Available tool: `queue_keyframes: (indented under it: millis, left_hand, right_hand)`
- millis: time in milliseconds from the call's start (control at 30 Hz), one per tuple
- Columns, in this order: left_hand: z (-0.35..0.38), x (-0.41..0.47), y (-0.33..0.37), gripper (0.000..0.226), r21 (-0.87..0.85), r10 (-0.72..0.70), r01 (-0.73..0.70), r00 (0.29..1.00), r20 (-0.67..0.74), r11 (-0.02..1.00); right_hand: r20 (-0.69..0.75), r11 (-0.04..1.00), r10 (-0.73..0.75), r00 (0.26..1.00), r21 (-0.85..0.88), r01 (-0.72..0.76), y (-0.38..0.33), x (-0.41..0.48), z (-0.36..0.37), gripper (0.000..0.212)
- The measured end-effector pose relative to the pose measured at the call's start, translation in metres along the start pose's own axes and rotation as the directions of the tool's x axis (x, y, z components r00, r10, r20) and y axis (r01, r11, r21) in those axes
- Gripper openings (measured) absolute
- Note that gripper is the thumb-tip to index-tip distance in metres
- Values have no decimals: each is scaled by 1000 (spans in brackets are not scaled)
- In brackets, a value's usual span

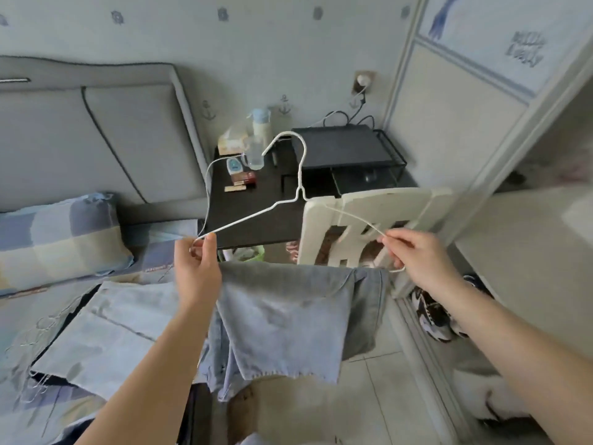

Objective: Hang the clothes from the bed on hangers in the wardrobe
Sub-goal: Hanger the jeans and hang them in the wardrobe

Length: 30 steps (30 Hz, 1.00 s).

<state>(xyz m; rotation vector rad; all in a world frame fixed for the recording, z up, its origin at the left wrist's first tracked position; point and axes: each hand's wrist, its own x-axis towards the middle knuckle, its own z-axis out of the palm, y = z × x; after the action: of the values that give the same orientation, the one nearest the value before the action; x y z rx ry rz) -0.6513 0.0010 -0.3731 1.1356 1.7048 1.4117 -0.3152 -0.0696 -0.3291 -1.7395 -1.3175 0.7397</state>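
A white wire hanger [300, 175] is held up in front of me with its hook pointing up. My left hand [197, 268] pinches its left corner. My right hand [414, 255] grips its right corner. Light blue jeans [288, 319] are folded over the hanger's bottom bar and hang down between my hands. Another pale blue garment [109, 329] lies flat on the bed [29, 364] at the lower left. The wardrobe [500, 123] stands at the right, its inside showing at the far right edge.
A black bedside table [253, 220] with a bottle, a cup and small boxes stands behind the hanger. A white plastic chair [362, 216] sits next to it. Shoes [433, 313] lie on the floor by the wardrobe. A pillow [57, 232] rests against the grey headboard.
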Motion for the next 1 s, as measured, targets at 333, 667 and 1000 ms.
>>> queue_keyframes:
  millis: [333, 667, 1000]
  left_hand:
    - [170, -98, 84, 27, -32, 96, -91, 911, 401, 995]
    - [357, -169, 213, 32, -314, 347, -160, 575, 741, 936]
    - [486, -192, 306, 43, -266, 340, -282, 258, 904, 922]
  right_hand:
    - [-286, 987, -81, 955, -155, 37, 8, -51, -178, 15]
    - [-432, 927, -90, 897, -366, -83, -55, -30, -325, 30]
    - [-399, 859, 491, 775, 70, -508, -73, 6, -409, 20]
